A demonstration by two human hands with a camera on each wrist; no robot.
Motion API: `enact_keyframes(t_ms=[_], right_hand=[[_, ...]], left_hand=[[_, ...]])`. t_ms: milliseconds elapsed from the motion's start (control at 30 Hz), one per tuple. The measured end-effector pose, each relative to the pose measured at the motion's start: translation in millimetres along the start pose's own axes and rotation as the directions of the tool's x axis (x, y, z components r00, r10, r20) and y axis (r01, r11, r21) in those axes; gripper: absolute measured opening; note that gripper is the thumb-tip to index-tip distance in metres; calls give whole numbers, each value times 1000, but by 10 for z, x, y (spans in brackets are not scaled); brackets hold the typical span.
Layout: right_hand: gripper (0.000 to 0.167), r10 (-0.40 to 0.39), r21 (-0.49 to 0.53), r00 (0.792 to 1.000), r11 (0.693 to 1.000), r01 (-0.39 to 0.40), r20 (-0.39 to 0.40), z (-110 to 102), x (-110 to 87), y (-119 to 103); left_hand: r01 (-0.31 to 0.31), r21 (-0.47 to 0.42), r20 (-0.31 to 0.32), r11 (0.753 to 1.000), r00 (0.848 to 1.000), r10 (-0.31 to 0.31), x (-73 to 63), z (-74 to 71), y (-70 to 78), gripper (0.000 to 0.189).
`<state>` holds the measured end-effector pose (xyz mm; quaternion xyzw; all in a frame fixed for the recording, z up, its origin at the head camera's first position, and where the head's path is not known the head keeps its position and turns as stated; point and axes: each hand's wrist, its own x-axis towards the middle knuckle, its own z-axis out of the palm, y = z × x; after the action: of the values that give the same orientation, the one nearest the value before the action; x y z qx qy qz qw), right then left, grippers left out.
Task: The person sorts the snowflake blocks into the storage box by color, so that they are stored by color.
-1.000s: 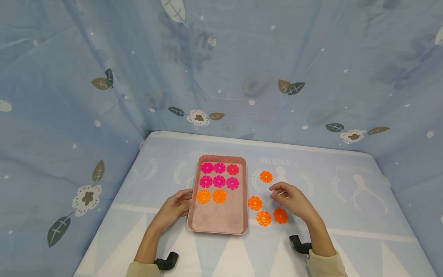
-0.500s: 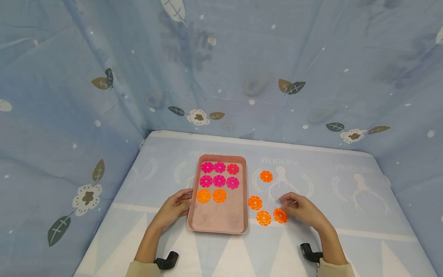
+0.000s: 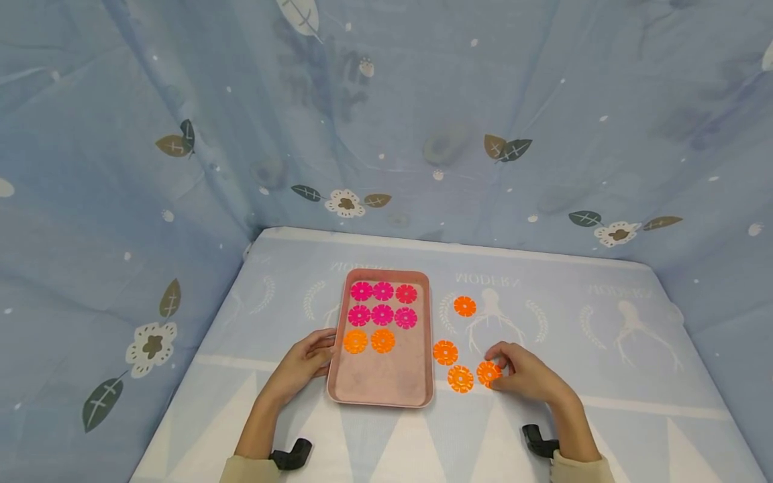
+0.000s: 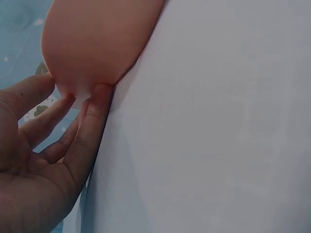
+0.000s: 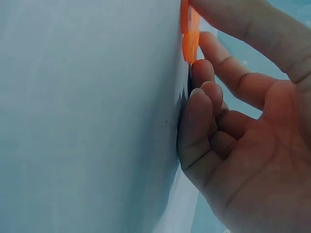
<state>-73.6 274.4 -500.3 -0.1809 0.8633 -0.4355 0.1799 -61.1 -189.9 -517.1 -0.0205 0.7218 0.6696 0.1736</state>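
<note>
My right hand [image 3: 525, 376] is down on the table, its thumb and index finger at opposite edges of an orange notched plastic disc [image 3: 488, 373], pinching it. In the right wrist view the thumb overlaps the orange discs [image 5: 191, 46], and the other fingers curl beside the table. My left hand [image 3: 302, 365] rests against the left side of a pink tray [image 3: 379, 389]. In the left wrist view its fingertips touch the tray's outer wall [image 4: 102, 43]. Inside the tray lie two rows of pink-red discs [image 3: 382, 314] and two orange discs [image 3: 383, 341] below them.
Three more orange discs lie on the table right of the tray: one far back [image 3: 464, 306], one near the tray's wall [image 3: 445, 352] and one nearer the front [image 3: 460, 379]. A patterned cloth [image 3: 435, 134] hangs behind the table.
My right hand has moved right and toward the front, and its thumb and index finger have come around the rightmost orange disc. The left hand and tray stay put.
</note>
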Motion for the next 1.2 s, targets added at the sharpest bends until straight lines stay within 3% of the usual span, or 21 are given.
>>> enact_keyframes(t_ms=[267, 533, 867, 1200], right_hand=[[37, 18, -44, 1000, 999, -19, -16, 15, 16, -18], [28, 103, 0, 994, 995, -103, -29, 11, 1, -11], [11, 122, 125, 992, 985, -118, -27, -35, -57, 69], [16, 146, 164, 989, 977, -138, -39, -73, -40, 48]], left_hand=[[-29, -6, 23, 1000, 999, 29, -22, -3, 10, 49], [-23, 4, 1, 1000, 1000, 23, -13, 5, 8, 48], [-30, 0, -6, 1000, 1000, 30, -10, 11, 3, 46], [-33, -3, 23, 999, 999, 33, -16, 2, -1, 48]])
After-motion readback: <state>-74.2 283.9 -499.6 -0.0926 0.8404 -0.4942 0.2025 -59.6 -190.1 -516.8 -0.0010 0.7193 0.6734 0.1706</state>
